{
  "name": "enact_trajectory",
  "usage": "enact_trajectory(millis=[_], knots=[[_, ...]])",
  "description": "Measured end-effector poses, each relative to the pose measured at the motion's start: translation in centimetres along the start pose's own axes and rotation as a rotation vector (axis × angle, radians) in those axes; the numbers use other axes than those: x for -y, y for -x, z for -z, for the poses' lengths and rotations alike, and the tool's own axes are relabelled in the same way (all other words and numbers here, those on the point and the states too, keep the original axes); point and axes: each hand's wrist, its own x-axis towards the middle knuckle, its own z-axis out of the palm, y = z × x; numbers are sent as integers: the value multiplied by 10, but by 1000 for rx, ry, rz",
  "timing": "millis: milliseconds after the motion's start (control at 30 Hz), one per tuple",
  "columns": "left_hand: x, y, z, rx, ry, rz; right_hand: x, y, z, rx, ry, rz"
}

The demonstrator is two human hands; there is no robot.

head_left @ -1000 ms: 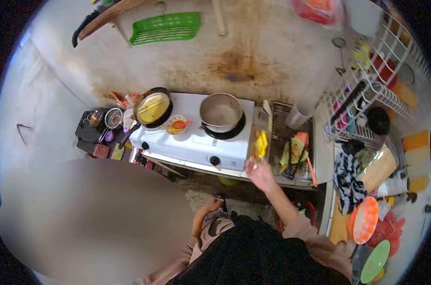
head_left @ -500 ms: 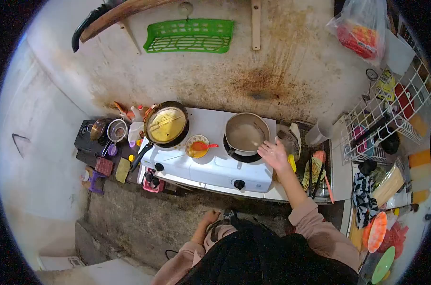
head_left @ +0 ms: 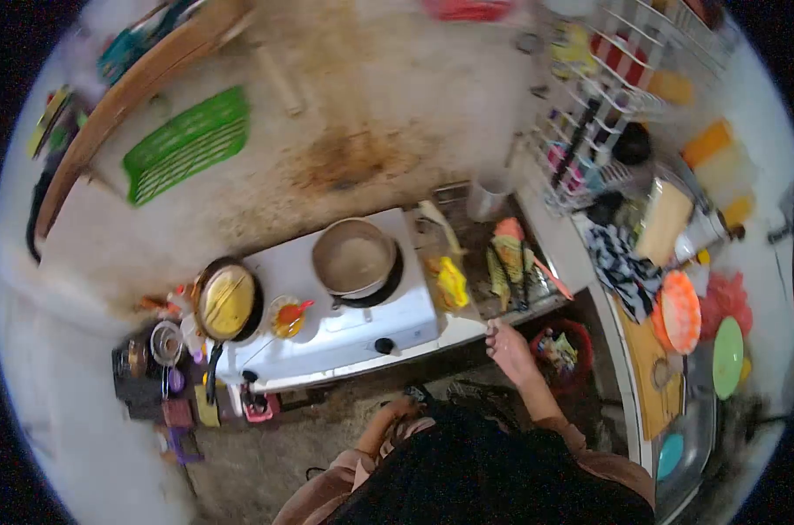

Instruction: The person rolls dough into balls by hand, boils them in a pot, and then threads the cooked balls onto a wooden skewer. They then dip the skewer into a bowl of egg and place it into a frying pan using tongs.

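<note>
My right hand (head_left: 510,352) is over the front edge of the counter, right of the stove (head_left: 344,337). Its fingers are loosely bent and slightly apart, with nothing visible in them. Low in front of my body is my left hand (head_left: 401,409), beside something dark; its fingers are too blurred to read. On the stove's right side sits a saucepan (head_left: 351,254) with pale, cloudy contents. A frying pan (head_left: 228,299) on the left holds a yellow, flat food with a utensil lying across it. Between them stands a small bowl (head_left: 285,318) with a red spoon (head_left: 300,309).
Right of the stove are a yellow packet (head_left: 452,282), a clear cup (head_left: 487,199) and tongs (head_left: 509,271) on a sink-like tray. A red bin (head_left: 565,354) stands below the counter. The white wire rack (head_left: 580,140) and a wooden board (head_left: 655,381) are farther right.
The view has turned to the right. My right hand has left the saucepan's rim and come down to the counter's front edge, its fingers now more bent. My left hand stays low.
</note>
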Motion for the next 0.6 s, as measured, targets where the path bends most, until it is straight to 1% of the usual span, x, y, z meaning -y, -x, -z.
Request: enact_trajectory(millis=[67,133,167,200,233,267,333,433,467,500,533,600], knots=[[-34,-30,12,63,-34,-178,0,17,32,-112,103,43],[-89,-51,25,92,-20,-318,11,35,60,-157,127,62],[-125,-57,31,98,1,-361,21,43,71,-180,170,87],[-168,-57,35,103,51,-356,31,52,84,-207,213,106],[-212,-56,39,107,102,-350,39,60,99,-192,228,195],[-258,-51,40,11,25,-575,52,71,112,-190,198,218],[-326,-57,31,80,184,-546,79,94,132,-167,146,269],[-435,-50,19,119,108,-563,118,131,162,-144,243,361],[-461,-54,14,111,51,-661,133,146,169,-132,274,387],[-490,-52,8,120,39,-651,151,163,173,-177,326,378],[-516,-51,3,128,26,-644,165,175,182,-168,363,402],[-558,-57,-8,97,-39,-789,195,198,205,-149,446,442]])
